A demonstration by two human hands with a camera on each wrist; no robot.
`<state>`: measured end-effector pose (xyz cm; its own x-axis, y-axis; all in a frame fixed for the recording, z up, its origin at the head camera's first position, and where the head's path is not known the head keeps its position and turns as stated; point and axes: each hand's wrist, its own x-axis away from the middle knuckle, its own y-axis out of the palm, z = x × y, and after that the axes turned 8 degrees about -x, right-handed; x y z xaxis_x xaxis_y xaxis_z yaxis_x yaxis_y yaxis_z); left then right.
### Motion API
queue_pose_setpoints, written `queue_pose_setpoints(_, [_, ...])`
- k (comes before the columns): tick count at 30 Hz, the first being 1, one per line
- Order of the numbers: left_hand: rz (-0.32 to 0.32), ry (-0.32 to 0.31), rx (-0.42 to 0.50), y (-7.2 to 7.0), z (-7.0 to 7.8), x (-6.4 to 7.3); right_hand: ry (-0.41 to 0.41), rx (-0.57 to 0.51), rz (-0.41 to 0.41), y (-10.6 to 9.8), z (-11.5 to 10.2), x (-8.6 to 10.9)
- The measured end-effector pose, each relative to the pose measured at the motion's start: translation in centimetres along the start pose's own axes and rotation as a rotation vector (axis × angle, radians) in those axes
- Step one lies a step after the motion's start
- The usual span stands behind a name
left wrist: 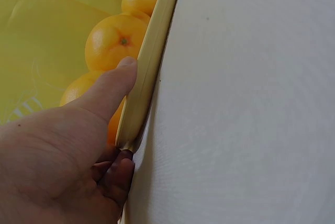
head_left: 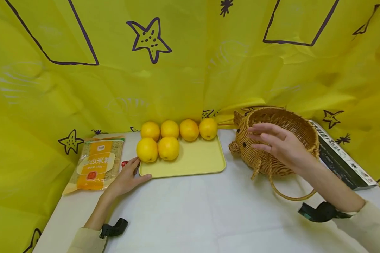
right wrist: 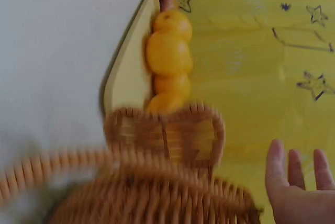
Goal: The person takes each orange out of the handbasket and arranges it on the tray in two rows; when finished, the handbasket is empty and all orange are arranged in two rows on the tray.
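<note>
My left hand (head_left: 127,178) holds the front left corner of a pale yellow tray (head_left: 196,163). In the left wrist view its thumb (left wrist: 123,80) lies along the rim while the other fingers bend around the corner. Several oranges (head_left: 169,148) sit on the tray, a row along the back and a pair in front at the left. My right hand (head_left: 277,142) is over the wicker basket (head_left: 256,160), fingers extended and nothing in them. The basket has an animal face with ears and a snout, and its handle (head_left: 291,198) hangs down in front.
Left of the tray lies a bag of noodles (head_left: 96,163) with an orange label. A dark pasta box (head_left: 345,158) is on the right, partly behind the basket. Yellow patterned cloth (head_left: 183,80) rises behind the white table surface (head_left: 183,214).
</note>
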<state>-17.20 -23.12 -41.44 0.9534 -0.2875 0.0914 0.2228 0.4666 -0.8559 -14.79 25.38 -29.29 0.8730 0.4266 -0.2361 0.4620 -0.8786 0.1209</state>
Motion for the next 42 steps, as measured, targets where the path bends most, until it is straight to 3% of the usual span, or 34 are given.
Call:
queue_pose_setpoints(2, [-0.003, -0.001, 0.000, 0.0, -0.1, 0.0, 0.044, -0.135, -0.060, -1.9, -0.6, -0.9])
queue_pose_setpoints(3, [-0.003, -0.002, 0.000, 0.0, -0.1, 0.0, 0.063, -0.139, -0.083, -2.9, -0.9, -1.4])
queue_pose_setpoints(9, [0.004, -0.005, 0.005, -0.1, -0.1, -0.1, 0.180, 0.160, -0.183, -8.2, -2.2, -4.0])
queue_pose_setpoints(13, [-0.003, -0.005, 0.014, 0.0, -0.2, -0.1, 0.314, 0.366, -0.307, -10.5, -2.6, -5.1])
queue_pose_setpoints(15, [0.000, -0.006, 0.015, 0.1, -0.2, -0.1, 0.390, 0.417, -0.381, -11.4, -3.0, -5.5])
queue_pose_setpoints(20, [0.010, 0.001, 0.017, 0.3, -0.3, -0.2, 0.580, 0.460, -0.495, -12.4, -3.8, -6.7])
queue_pose_setpoints(26, [0.009, 0.002, 0.027, 0.3, -0.1, -0.1, 0.856, 0.597, -0.611, -12.8, -4.5, -8.3])
queue_pose_setpoints(35, [0.010, -0.008, 0.030, 0.5, -0.1, 0.0, 1.189, 0.529, -0.673, -13.1, -4.7, -9.7])
queue_pose_setpoints(38, [0.017, -0.004, 0.028, 0.5, 0.0, 0.0, 1.266, 0.499, -0.688, -13.1, -4.6, -10.0])
queue_pose_setpoints(42, [0.018, -0.003, 0.024, 0.3, -0.1, 0.0, 1.292, 0.483, -0.693, -12.7, -4.3, -10.3])
